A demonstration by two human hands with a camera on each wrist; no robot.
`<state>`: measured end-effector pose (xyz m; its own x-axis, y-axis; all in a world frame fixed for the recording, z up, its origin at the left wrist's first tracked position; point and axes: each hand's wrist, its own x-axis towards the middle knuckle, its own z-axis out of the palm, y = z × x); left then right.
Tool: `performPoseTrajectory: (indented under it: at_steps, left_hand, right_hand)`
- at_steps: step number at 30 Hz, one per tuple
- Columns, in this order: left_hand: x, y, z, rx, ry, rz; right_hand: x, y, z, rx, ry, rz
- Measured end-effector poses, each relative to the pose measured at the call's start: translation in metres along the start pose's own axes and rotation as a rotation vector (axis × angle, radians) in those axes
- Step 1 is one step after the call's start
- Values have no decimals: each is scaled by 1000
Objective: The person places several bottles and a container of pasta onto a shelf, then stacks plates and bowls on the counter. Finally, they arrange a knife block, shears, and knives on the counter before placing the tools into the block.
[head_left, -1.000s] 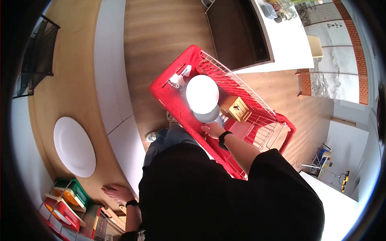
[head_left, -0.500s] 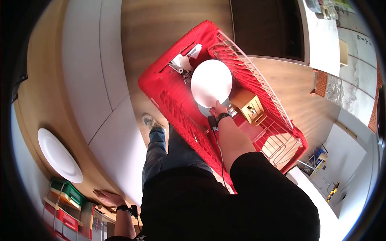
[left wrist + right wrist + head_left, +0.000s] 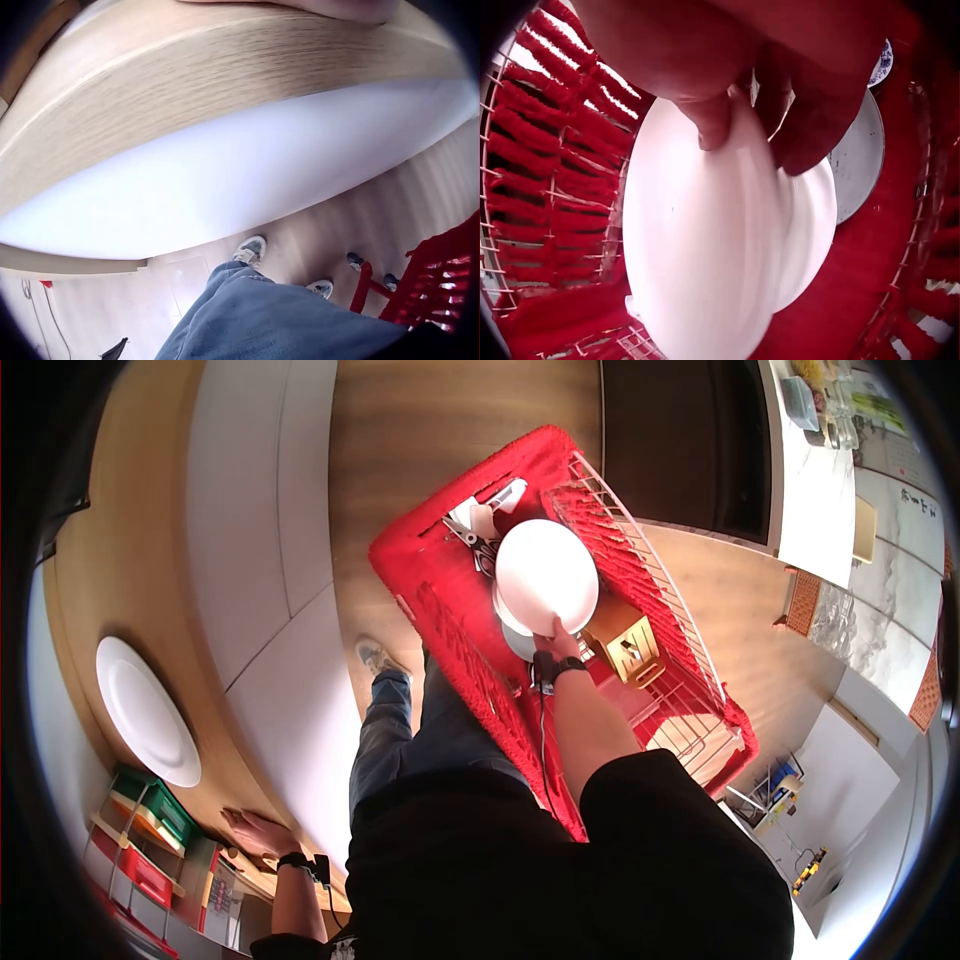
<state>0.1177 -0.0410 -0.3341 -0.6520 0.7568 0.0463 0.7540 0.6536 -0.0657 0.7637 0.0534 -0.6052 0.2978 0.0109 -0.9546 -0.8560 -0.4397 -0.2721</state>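
Inside the red-lined cart (image 3: pixel 440 550), my right hand (image 3: pixel 562 640) pinches the near edge of a white oval plate (image 3: pixel 547 572). The right wrist view has the thumb (image 3: pixel 714 127) on the plate's face and the fingers behind it; the plate stands tilted. Behind it lie a second white plate (image 3: pixel 810 232) and a grey round dish (image 3: pixel 864 161). My left hand (image 3: pixel 258 832) rests with fingers extended on the wooden counter (image 3: pixel 225 760), below a large white oval plate (image 3: pixel 148 710). Only part of that hand enters the left wrist view's top edge.
The cart also holds scissors (image 3: pixel 462 532), white items (image 3: pixel 508 495) and a wooden box (image 3: pixel 632 650). A rack with green and red boards (image 3: pixel 160 810) stands on the counter. A dark-fronted cabinet (image 3: pixel 690 450) is beyond the cart. Cables run from both wrists.
My right hand has reached farther into the cart and taken hold of the white plate's edge. A second white plate now shows beneath it. My left hand has stayed on the counter.
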Motion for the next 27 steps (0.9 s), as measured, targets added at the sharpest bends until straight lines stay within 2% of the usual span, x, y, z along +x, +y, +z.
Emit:
performPoseTrajectory:
  at_steps: [2, 4, 6, 10, 11, 12, 14, 15, 16, 17, 18, 20, 22, 24, 26, 27]
  left_hand:
    - [-2, 4, -1, -48, 24, 11]
    - [-3, -3, 5, -45, 37, 8]
    - [-4, 4, 2, -55, 24, -39]
    - [-4, -2, 17, -50, 68, -74]
    - [0, 11, 20, -37, 45, -67]
    - [0, 3, 10, -12, 49, -99]
    - [5, -10, 15, 19, 4, -97]
    - [12, 8, -13, 5, -63, -120]
    - [22, 27, -40, -13, -128, -151]
    - [38, 16, -36, -274, -119, -205]
    - [53, 5, -22, -542, -95, -243]
    - [79, -1, 1, -793, 0, -187]
    - [112, 11, 1, -1020, -139, -279]
    - [133, 35, -30, -1528, -334, -502]
    - [139, 40, -16, -1636, -254, -534]
    - [140, 39, -11, -1715, -199, -560]
  right_hand:
    - [-21, -9, 4, 166, -98, -95]
    - [-35, -13, 2, 183, -133, -131]
    - [-30, -15, -15, 128, -236, -221]
    - [-80, -21, -47, -5, -263, -280]
    - [-95, -26, -68, -7, -334, -334]
    - [-120, -27, -72, -30, -445, -367]
    - [-177, -43, -76, -146, -399, -324]
    - [-198, -49, -80, -208, -426, -363]
    - [-210, -49, -81, -363, -457, -516]
    - [-221, -49, -83, -506, -467, -677]
    - [-271, -47, -60, -258, -460, -561]
    - [-276, -55, -59, -361, -590, -577]
    - [-299, -48, -36, -375, -691, -587]
    - [-330, -39, -13, -377, -780, -610]
    - [-365, -16, 19, -317, -771, -670]
    - [-383, -9, 29, -383, -818, -633]
